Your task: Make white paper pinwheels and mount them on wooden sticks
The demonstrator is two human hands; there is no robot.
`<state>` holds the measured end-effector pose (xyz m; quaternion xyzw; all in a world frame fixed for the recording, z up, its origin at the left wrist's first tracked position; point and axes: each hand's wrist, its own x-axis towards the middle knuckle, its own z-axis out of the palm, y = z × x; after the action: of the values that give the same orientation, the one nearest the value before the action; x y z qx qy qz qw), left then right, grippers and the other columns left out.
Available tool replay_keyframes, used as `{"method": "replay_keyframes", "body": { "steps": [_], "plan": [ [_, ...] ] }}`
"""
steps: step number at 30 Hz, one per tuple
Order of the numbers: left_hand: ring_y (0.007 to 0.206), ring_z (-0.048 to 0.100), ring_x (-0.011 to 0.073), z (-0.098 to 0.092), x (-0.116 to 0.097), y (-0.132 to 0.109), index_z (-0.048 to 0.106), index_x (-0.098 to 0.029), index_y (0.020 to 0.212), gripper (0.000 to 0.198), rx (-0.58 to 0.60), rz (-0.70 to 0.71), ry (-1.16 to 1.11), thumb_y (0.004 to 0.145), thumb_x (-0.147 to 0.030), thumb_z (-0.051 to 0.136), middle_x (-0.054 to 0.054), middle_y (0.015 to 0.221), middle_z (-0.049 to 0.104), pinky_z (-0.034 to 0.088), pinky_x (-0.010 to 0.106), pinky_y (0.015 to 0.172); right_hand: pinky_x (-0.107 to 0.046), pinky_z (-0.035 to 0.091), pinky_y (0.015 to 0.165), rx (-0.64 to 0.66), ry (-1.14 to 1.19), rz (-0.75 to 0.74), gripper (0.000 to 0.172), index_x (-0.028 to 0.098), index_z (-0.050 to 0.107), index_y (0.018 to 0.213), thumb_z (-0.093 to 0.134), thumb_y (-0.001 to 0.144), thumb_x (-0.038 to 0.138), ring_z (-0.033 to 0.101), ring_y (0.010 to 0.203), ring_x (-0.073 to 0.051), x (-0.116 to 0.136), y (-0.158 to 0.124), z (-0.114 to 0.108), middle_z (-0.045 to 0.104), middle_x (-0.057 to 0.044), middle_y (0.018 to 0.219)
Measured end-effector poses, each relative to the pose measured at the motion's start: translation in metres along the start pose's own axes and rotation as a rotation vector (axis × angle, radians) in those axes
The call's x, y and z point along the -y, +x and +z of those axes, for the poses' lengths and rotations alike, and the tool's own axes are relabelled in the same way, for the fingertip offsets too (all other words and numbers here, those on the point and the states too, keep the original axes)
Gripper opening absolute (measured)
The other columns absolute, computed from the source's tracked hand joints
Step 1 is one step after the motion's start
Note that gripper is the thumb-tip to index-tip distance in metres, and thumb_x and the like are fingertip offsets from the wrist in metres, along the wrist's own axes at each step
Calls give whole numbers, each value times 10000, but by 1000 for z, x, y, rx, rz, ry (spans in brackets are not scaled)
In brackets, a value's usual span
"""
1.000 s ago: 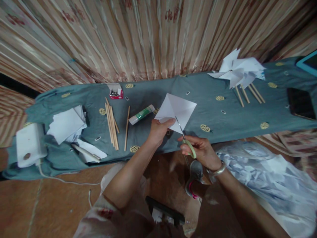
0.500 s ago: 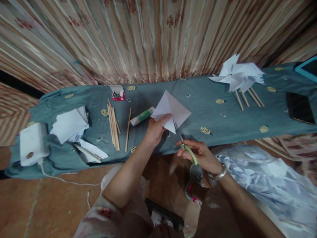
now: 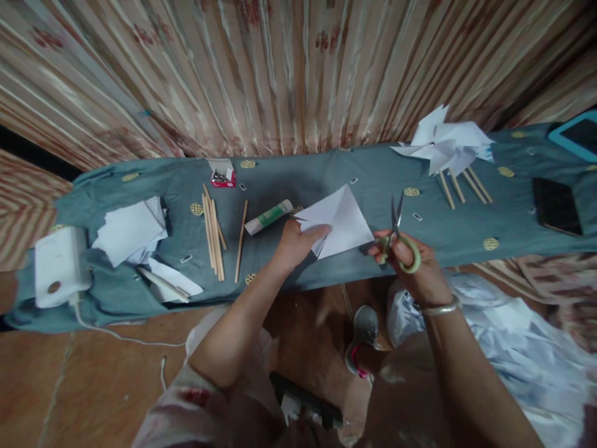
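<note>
My left hand [image 3: 298,244] pinches a white paper square [image 3: 347,225] between thumb and fingers, above the table's front edge. Slits show at the paper's left and lower corners. My right hand [image 3: 415,264] is closed round the green handles of a pair of scissors [image 3: 396,227], whose slightly parted blades point up and away from me. The fingertips of that hand are at the paper's right corner; whether they touch it I cannot tell. A glue stick [image 3: 269,216] lies just left of the paper, beside a single wooden stick [image 3: 241,241].
On the green cloth [image 3: 298,174] lie several wooden sticks [image 3: 212,239], a red box of pins [image 3: 222,177], stacked paper [image 3: 130,230] and a white device [image 3: 61,267]. Paper pinwheels [image 3: 448,143] and a black phone [image 3: 556,206] are at right. A plastic bag of paper [image 3: 522,336] stands below.
The scissors have come out of the paper and swung right, blades now pointing up. The paper has turned and shifted right in my left hand.
</note>
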<state>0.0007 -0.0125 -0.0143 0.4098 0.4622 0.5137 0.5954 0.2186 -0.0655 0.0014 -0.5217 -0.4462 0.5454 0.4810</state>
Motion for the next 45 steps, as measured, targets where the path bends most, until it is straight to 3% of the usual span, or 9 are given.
{"method": "replay_keyframes", "body": {
  "steps": [4,8,14,22,27,33,35,45],
  "plan": [
    [705,626,174,2,2,-6,719,-123,766,245,181,-76,171,594,-290,769,44,773,718,487,274,658,-240,482,583,-136,-38,-32,414,231,692,932,818,601,445,576,610,-114,-4,11,8,661,19,723],
    [551,543,122,1,3,-9,695,-114,675,223,241,-154,250,594,-310,765,13,608,646,408,233,529,-209,428,512,-181,-69,-39,363,223,683,801,856,517,369,495,536,-77,-4,16,18,604,60,647],
    [505,511,111,2,3,-8,682,-134,604,237,124,-153,175,578,-344,788,2,547,617,365,227,486,-217,411,510,-213,-3,-1,370,222,667,793,840,502,372,471,532,-82,-5,17,27,598,64,639],
    [612,598,145,15,8,-11,725,-126,685,293,-53,-211,-117,506,-326,843,56,689,703,448,261,589,-233,426,560,-299,-6,-75,352,218,616,768,805,571,440,475,570,-96,-10,21,32,555,61,636],
    [613,602,141,8,-1,-6,693,-128,667,289,-128,-171,-181,502,-317,838,39,678,694,457,244,560,-245,480,634,-138,-9,-43,384,215,650,899,748,677,513,548,626,-109,-2,11,32,660,17,722],
    [690,634,146,-8,-15,4,672,-152,753,349,-201,-104,-319,486,-293,849,23,760,706,470,235,590,-290,510,717,339,-77,123,523,186,659,996,683,703,618,612,706,-145,3,-11,27,717,-58,848],
    [679,632,147,-9,-16,5,671,-155,756,357,-213,-108,-319,484,-299,851,19,753,704,474,244,597,-291,513,695,439,-79,165,529,179,662,1015,685,708,609,614,693,-147,2,-15,28,718,-69,851],
    [643,624,143,-3,-14,3,661,-165,760,343,-192,-132,-297,494,-285,841,8,749,695,499,258,593,-243,479,549,459,-84,237,466,180,698,971,755,669,531,578,577,-118,1,-14,31,684,-28,700]
  ]
}}
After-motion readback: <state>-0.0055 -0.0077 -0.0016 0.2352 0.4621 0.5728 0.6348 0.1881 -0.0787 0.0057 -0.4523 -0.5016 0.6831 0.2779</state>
